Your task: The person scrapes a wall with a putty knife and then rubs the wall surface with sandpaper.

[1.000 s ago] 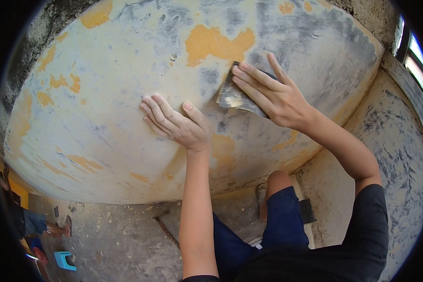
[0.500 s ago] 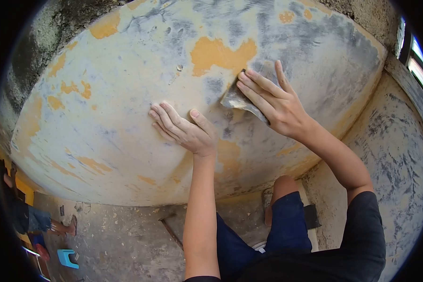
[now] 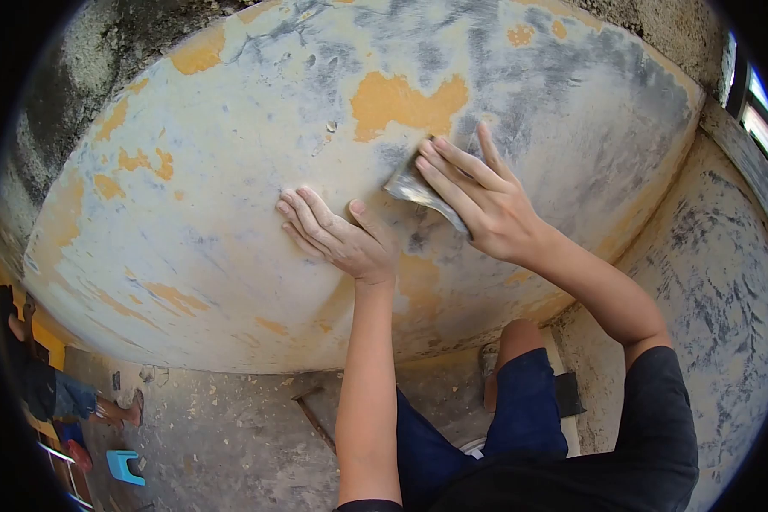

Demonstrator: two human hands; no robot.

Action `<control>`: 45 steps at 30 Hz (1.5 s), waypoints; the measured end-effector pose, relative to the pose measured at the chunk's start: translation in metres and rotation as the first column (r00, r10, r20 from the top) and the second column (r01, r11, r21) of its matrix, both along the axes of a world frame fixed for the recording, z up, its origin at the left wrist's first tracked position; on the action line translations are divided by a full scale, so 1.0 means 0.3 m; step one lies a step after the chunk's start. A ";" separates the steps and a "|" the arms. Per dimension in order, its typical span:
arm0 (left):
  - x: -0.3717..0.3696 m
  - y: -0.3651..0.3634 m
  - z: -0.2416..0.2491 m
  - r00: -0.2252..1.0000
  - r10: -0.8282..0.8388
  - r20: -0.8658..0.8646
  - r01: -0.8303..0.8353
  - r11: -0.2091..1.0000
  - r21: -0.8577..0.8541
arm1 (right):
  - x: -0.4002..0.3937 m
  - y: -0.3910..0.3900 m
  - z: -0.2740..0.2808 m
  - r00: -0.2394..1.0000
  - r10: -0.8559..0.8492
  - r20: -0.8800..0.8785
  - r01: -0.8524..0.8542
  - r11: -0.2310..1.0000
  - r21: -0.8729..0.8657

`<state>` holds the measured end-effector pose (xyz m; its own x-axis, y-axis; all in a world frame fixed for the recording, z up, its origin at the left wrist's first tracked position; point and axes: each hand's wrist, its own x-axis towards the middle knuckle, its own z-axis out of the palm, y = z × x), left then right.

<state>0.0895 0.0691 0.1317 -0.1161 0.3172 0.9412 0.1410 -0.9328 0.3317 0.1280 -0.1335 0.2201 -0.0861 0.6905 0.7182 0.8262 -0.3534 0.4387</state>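
Note:
In front of me spreads a large curved surface (image 3: 222,247), pale and dusty, with orange and dark grey patches. My right hand (image 3: 486,200) presses a bent sheet of sandpaper (image 3: 418,188) against it, just below a big orange patch (image 3: 410,104). The sheet's near edge curls up under the fingers. My left hand (image 3: 340,235) lies flat on the surface to the left, its dusty fingers stretched out and holding nothing.
A rough wall (image 3: 102,64) borders the surface at the upper left. On the floor (image 3: 230,427) lie a hammer-like tool (image 3: 316,420) and a small blue stool (image 3: 125,467). Another person's leg (image 3: 115,411) shows at far left. A second mottled surface (image 3: 708,256) rises at right.
My right hand has slid a little left and down across the surface with the sandpaper. My left hand stays on nearly the same spot. The view has shifted slightly.

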 end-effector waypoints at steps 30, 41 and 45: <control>-0.262 -0.260 0.105 0.480 -0.837 0.263 0.777 0.267 -0.570 | -0.277 0.051 -0.127 0.304 0.678 -0.669 0.158 0.657 0.737; -0.154 -0.268 0.323 0.504 -0.783 0.365 0.794 0.253 -0.553 | -0.224 0.058 -0.041 -0.022 0.839 -0.543 0.284 0.526 0.802; -0.141 -0.265 0.332 0.522 -0.710 0.472 0.821 0.269 -0.503 | -0.211 0.060 -0.043 -0.056 0.792 -0.608 0.287 0.596 0.750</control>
<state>0.0473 -0.0104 0.2312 0.4166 0.7800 0.4670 -0.6161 -0.1355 0.7759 0.0649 -0.1156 0.2074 0.8898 0.2481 0.3831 0.2723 0.3851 -0.8818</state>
